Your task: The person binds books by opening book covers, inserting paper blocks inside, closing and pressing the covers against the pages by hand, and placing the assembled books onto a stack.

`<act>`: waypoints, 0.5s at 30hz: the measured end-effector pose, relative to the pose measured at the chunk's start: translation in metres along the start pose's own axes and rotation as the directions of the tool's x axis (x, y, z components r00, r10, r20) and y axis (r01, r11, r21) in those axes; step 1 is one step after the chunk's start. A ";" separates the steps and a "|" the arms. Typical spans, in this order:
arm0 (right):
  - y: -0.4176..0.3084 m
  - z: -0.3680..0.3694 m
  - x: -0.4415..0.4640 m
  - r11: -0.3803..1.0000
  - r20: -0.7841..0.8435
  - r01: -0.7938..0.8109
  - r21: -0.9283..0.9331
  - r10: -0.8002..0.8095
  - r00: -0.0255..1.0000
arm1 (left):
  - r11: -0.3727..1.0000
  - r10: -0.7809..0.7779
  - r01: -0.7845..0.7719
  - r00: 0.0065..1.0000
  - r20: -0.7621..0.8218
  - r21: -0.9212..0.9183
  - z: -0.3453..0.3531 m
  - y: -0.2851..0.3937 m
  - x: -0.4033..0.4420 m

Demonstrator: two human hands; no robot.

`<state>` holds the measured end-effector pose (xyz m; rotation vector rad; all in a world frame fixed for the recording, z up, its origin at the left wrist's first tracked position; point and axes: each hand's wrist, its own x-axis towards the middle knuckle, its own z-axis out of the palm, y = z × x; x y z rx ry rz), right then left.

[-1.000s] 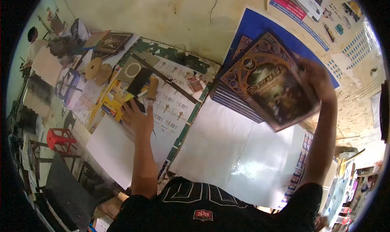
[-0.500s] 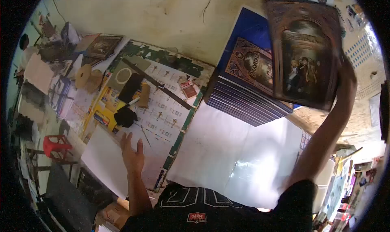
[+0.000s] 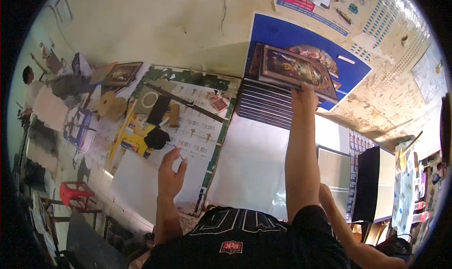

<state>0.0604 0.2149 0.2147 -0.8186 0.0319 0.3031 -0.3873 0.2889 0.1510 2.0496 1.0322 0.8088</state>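
Note:
My right hand [image 3: 305, 98] grips the near edge of a dark brown hardback book [image 3: 297, 72] with an ornate border and a group of figures on its cover. That book lies tilted over the top of a stack of books [image 3: 264, 104], whose dark spines face me; whether it rests fully on the stack I cannot tell. Part of another brown cover shows at its left. My left hand [image 3: 171, 175] is raised over the left table, thumb and fingers apart, holding nothing. Near its fingertips are a black cloth [image 3: 157, 138] and a thin stick, partly hidden.
A large blue printed sheet [image 3: 343, 76] stands behind the stack against the wall. On the left table are a printed sheet [image 3: 197, 139], a dark metal strip [image 3: 207, 111] and tape rolls [image 3: 107, 103]. Another person's arm [image 3: 341, 222] reaches in beside cover boards [image 3: 334, 167] at right.
My right hand has brought the book from upright at the right down and left onto the stack, tilting it flatter. Another person's arm and cover boards now show at right. My left hand stays open.

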 end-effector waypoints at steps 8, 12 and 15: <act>-0.001 -0.034 0.045 0.910 0.609 0.235 -0.343 0.025 0.792 | 0.981 -0.193 0.194 0.979 0.068 -0.009 -0.011 -0.033 -0.065; -0.064 -0.019 -0.013 0.360 0.108 0.008 -0.933 0.257 0.960 | 0.986 -0.156 0.165 0.970 0.188 -0.034 0.004 -0.022 -0.069; -0.081 -0.040 -0.011 0.453 0.252 0.123 -0.883 0.237 0.938 | 0.994 -0.076 0.092 0.964 0.255 -0.053 0.023 -0.007 -0.058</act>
